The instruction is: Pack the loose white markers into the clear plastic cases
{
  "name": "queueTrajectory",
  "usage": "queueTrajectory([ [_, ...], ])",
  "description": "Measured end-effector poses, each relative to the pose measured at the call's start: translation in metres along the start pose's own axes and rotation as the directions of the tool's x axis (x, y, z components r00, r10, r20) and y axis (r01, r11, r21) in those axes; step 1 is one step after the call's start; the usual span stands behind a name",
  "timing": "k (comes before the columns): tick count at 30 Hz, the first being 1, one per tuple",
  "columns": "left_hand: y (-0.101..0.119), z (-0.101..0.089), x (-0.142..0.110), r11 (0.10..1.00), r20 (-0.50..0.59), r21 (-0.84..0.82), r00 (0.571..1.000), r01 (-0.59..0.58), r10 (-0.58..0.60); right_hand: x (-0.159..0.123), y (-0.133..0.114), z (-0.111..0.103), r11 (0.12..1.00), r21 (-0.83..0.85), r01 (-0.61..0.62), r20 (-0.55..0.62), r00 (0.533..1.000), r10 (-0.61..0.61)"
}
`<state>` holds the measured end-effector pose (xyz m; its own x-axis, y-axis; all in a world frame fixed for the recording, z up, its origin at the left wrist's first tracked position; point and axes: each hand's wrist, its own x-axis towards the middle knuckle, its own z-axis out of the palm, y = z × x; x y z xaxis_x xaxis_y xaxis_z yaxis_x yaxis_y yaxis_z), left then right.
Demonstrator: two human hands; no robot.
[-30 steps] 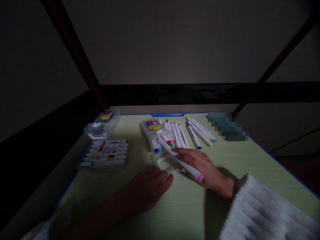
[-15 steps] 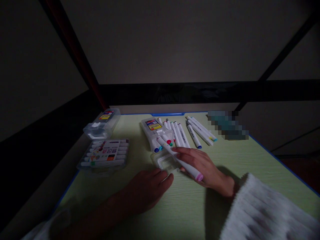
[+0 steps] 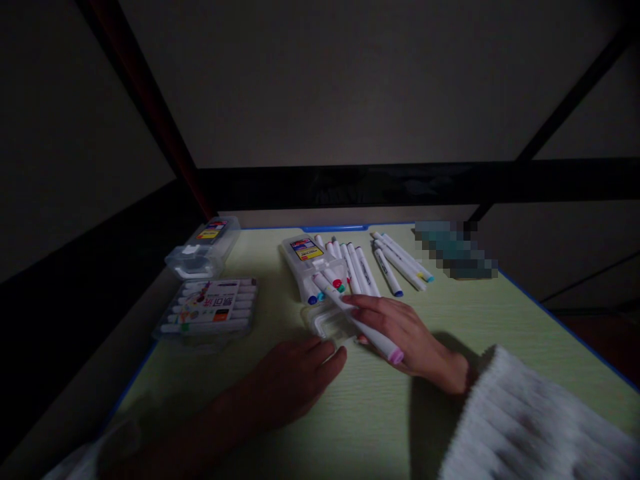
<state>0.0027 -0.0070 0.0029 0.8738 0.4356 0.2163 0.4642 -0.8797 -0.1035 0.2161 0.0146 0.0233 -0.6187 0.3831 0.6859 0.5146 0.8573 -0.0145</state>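
In my right hand is a white marker with a pink end toward me, its far end at the mouth of a clear plastic marker case. The case lies with its lid folded out toward me. Inside it are several markers, with blue, teal, red and green ends showing. My left hand is closed at the near edge of the lid, the fingertips partly hidden in shadow.
Loose white markers lie right of the case, and another group farther right. On the left are a closed clear case and a flat marker pack. A blurred greenish object lies at the table's back right.
Hardly anything differs. Both hands, the pink-ended marker and the case stay in nearly the same places; the view has shifted very slightly.
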Motion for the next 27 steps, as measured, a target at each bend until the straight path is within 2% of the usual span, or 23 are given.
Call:
queueTrajectory([
  [18, 0.0001, 0.0002, 0.0014, 1.0, 0.016, -0.002, 1.0, -0.007, 0.007, -0.003, 0.001, 0.0012, 1.0, -0.002, -0.02, 0.028, 0.999, 0.02],
  [27, -0.0004, 0.0017, -0.0005, 1.0, 0.023, 0.002, 1.0, -0.012, 0.012, -0.0061, 0.001, 0.0028, 0.999, -0.031, -0.036, -0.009, 0.999, 0.036],
])
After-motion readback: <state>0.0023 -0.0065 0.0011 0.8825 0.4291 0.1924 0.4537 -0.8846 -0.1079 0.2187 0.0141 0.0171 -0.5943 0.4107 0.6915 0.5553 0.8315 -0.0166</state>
